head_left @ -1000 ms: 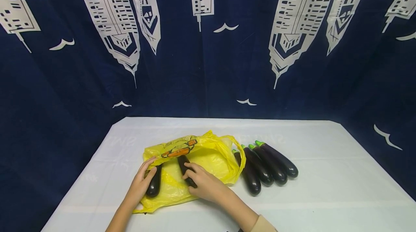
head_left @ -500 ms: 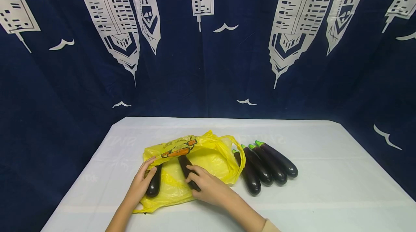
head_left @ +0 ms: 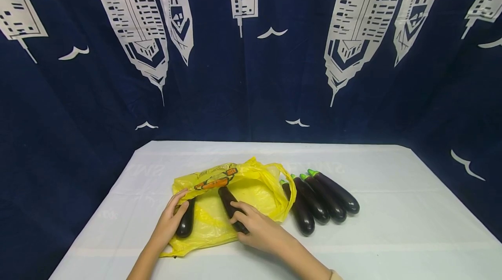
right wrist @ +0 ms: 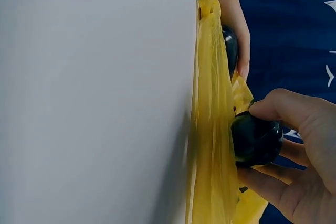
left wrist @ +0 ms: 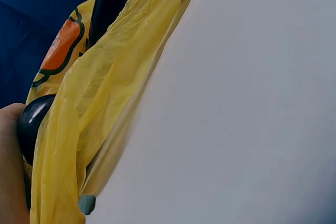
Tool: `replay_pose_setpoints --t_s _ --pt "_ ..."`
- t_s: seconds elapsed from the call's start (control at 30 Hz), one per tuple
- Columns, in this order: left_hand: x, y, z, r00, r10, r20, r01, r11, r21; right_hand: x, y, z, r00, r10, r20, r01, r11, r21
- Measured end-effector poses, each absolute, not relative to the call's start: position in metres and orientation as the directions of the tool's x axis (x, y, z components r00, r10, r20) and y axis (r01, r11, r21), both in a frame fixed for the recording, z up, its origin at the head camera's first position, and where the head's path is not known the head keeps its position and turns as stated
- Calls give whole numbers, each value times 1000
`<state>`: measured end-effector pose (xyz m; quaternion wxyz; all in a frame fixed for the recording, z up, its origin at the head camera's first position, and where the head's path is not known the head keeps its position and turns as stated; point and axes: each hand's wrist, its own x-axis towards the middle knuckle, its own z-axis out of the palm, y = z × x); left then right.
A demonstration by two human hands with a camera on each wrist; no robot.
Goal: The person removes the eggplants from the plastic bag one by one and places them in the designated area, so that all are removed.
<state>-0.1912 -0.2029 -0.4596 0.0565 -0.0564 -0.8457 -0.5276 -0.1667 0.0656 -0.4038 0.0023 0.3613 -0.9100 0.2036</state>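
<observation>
Head view: gripping one eggplant (head_left: 227, 199) with the right hand (head_left: 258, 228), at the mouth of the bag (head_left: 211, 227); laying the left hand (head_left: 171, 217) straight-fingered against it, beside another eggplant (head_left: 186, 223). Likely firm, slippery; best held round the middle. Counting one bag, six eggplants, four in a row (head_left: 323, 198) right of the right hand.

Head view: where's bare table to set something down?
Widest patch: the white table right of the row of four eggplants, out to its edge. Also bare: left of the left hand and yellow bag, and beyond the bag. Crowded: the bag's opening, with the right hand and two eggplants, and between bag and row, where the bag's handle overlaps an eggplant.
</observation>
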Motion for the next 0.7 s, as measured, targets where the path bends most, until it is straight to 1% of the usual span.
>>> replay_pose_setpoints --t_s 0.33,0.57,0.7 --pt "-193 -203 -459 -987 36 155 155 433 888 -159 77 -401 -719 -662 209 -689 644 -332" --pt "-193 -204 -460 -986 33 162 160 438 885 -154 86 -400 -708 -666 233 -699 615 -367" --pt "-193 -204 -461 -987 35 157 156 436 887 -150 93 -402 -691 -673 265 -718 596 -359"
